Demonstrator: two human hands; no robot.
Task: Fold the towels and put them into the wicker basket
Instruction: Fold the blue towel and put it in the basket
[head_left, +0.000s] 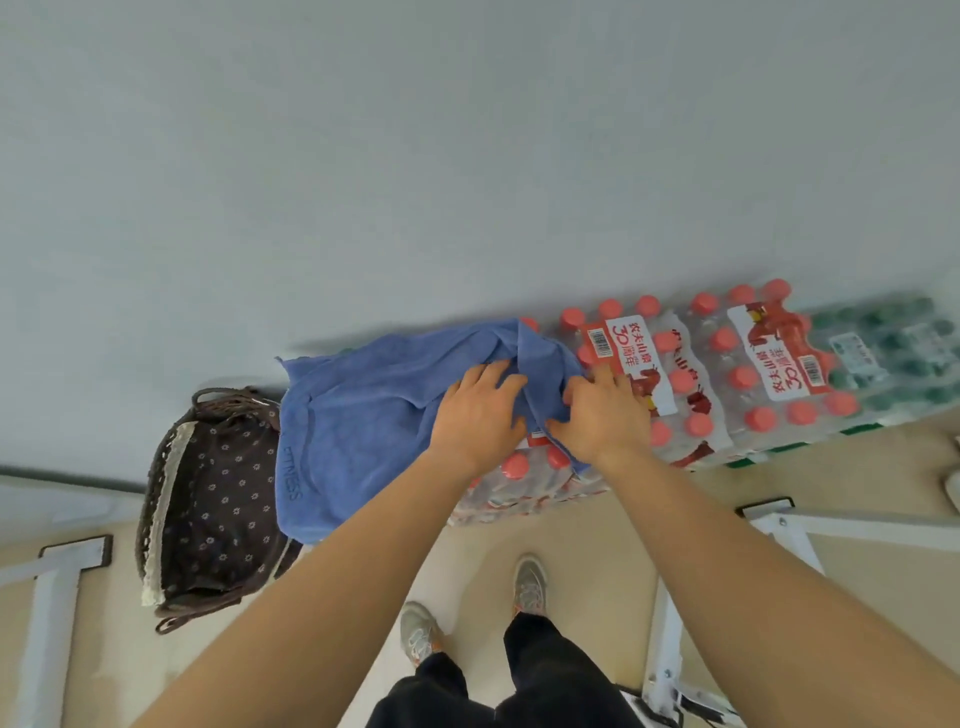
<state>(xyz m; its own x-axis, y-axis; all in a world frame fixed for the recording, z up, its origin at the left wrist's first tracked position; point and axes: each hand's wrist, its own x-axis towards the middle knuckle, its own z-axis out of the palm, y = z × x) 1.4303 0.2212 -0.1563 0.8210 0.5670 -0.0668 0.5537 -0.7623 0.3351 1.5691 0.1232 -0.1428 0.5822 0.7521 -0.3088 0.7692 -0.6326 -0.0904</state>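
towels: one blue terry towel (363, 415) in view, "FITNESS" stitched near its left edge
towel place: draped over the left end of the shrink-wrapped packs of red-capped water bottles (691, 379); left part hangs down beside the basket and touches its right rim
baskets: one dark brown wicker basket (208, 499) with flower-print lining and lace trim, on the floor, left of the packs; no towel visible in it
bottle packs: at least two red-capped packs side by side, another under the towel; one green-capped pack (888, 348) at far right, blurred
hands: two, both yours, bare arms reaching forward
left hand (480, 413): palm down on the towel, fingers curled into a raised ridge of cloth at the towel's right part
right hand (605, 415): palm down at the towel's right edge, thumb and fingers pinching the same ridge from the other side; fingertips spill onto the bottle pack label
towel vs hands: the ridge runs between your two hands; bulk of the towel lies left of your left hand
fold state: towel rumpled, not squared
feet: two grey sneakers (530, 584) on the beige floor below your arms
other: white metal frame (670, 639) at right
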